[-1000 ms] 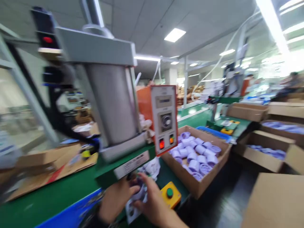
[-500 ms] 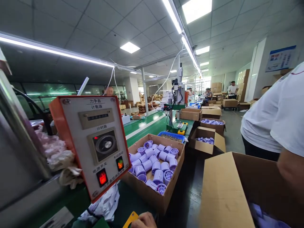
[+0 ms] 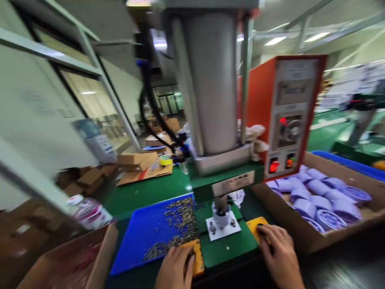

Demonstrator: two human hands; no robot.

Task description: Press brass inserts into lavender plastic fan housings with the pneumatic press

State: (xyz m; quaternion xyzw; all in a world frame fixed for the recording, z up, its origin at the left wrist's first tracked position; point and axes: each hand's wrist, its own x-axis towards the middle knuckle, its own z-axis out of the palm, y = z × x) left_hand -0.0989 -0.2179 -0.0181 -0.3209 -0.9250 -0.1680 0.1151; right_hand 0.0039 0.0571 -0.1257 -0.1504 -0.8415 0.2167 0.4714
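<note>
Press machine (image 3: 210, 84) with a tall grey cylinder stands on a green bench; a small white part (image 3: 221, 218) sits on the white plate (image 3: 224, 230) directly under its ram. An orange control box (image 3: 285, 116) at the right shows two lit switches; its writing is too blurred to read, as is the label on the press front. A blue tray (image 3: 141, 237) of tiny metal pieces lies at the left, a cardboard box (image 3: 303, 237) of lilac caps at the right. Left hand (image 3: 176, 269) rests flat on a yellow button box (image 3: 197, 257), right hand (image 3: 278, 253) on the other (image 3: 255, 226), fingers loose, grasping nothing. Judging by this, the pressing step is in hand, calling for both buttons pushed together
</note>
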